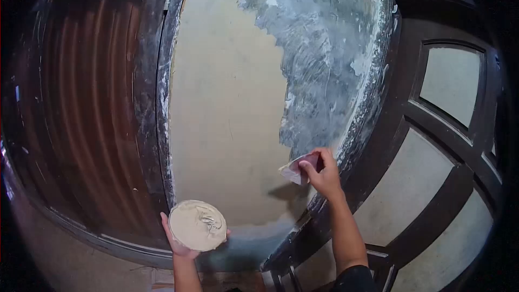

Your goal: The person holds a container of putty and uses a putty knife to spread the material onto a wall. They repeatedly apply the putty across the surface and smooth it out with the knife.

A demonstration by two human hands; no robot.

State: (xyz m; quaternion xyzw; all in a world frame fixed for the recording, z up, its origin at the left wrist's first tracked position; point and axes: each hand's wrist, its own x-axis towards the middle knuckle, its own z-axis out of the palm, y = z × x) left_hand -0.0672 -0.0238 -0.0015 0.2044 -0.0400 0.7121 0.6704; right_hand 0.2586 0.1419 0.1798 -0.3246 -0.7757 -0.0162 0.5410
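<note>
My left hand cups a round container of cream-coloured putty from below, its fingers around the side. Swirl marks show in the putty's surface. My right hand pinches a flat putty scraper between thumb and fingers, with pale paste on its blade. The scraper is close to the lower right of the wall panel, near the border between the smooth cream coat and the bare grey patch. A shadow falls on the panel below the scraper.
On the left stands a dark brown corrugated panel with a paint-smeared frame. To the right is a dark wooden door with pale inset panels. Floor shows at the lower left.
</note>
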